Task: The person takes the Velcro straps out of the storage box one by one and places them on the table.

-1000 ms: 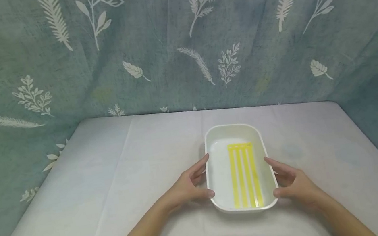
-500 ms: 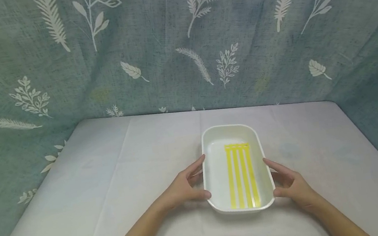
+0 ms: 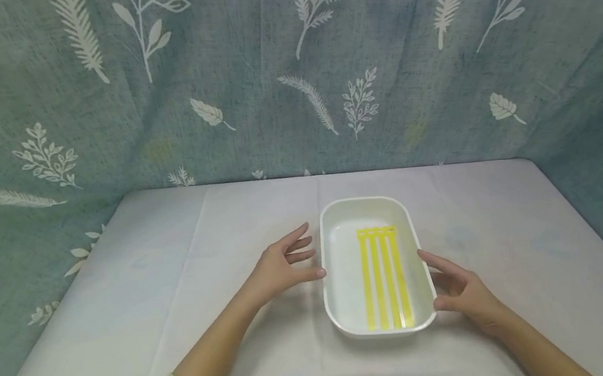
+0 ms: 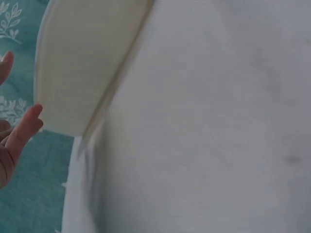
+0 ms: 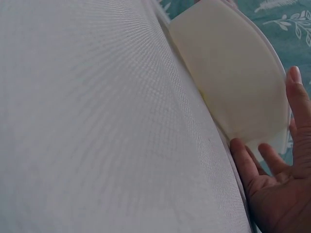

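The white rectangular tray (image 3: 345, 272) sits between your two hands on the white tablecloth (image 3: 241, 216), long axis running away from you, far end tipped slightly left, so each hand faces one long side. Your left hand (image 3: 278, 269) is left of the tray, fingers spread and fairly straight, holding nothing; only your thumb tip meets the left rim in the head view, and the other fingertips point at that wall with a gap between. Your right hand (image 3: 466, 296) is the nearer one: index and thumb tips lie against the right rim, index farther along than thumb, fingers loosely bent, not wrapped round anything. The lower fingers sit low by the outer wall in the right wrist view; can't tell whether any go under. The yellow strips (image 3: 378, 280) lie inside, lengthwise, joined at the far end, closer to your right fingertips than to your left; can't tell if loose or stuck down. Key relation, as I judge it: the tray is sideways inward from both palms, with contact fuller on your right.
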Available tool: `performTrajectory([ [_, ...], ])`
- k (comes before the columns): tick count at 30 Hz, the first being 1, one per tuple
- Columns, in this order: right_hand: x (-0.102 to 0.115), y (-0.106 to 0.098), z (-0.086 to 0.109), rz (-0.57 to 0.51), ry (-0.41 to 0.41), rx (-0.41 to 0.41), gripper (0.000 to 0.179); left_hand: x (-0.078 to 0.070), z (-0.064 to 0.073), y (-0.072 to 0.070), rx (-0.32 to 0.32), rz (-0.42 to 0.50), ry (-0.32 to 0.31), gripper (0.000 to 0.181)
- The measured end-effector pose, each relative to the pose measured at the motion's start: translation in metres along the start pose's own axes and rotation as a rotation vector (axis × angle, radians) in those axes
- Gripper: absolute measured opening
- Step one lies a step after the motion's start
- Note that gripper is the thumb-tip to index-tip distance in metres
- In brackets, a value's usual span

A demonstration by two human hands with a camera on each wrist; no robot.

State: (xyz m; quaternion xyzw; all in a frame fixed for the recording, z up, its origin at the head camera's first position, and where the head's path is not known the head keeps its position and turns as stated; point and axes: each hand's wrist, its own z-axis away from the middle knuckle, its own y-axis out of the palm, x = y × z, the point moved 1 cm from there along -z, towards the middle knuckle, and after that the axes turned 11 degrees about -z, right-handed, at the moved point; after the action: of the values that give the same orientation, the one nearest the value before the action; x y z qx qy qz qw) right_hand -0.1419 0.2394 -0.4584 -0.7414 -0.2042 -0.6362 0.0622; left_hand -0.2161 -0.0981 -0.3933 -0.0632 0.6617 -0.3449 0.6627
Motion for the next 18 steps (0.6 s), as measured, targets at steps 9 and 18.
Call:
performTrajectory([
  [9,-0.002,0.001,0.0,-0.009,0.017,0.002,0.078,-0.041,-0.017,-0.033,0.016,-0.092,0.069,0.095],
  [18,-0.001,0.0,0.0,-0.027,0.007,0.012,0.077,-0.078,-0.042,-0.036,0.09,-0.039,0.15,0.086],
])
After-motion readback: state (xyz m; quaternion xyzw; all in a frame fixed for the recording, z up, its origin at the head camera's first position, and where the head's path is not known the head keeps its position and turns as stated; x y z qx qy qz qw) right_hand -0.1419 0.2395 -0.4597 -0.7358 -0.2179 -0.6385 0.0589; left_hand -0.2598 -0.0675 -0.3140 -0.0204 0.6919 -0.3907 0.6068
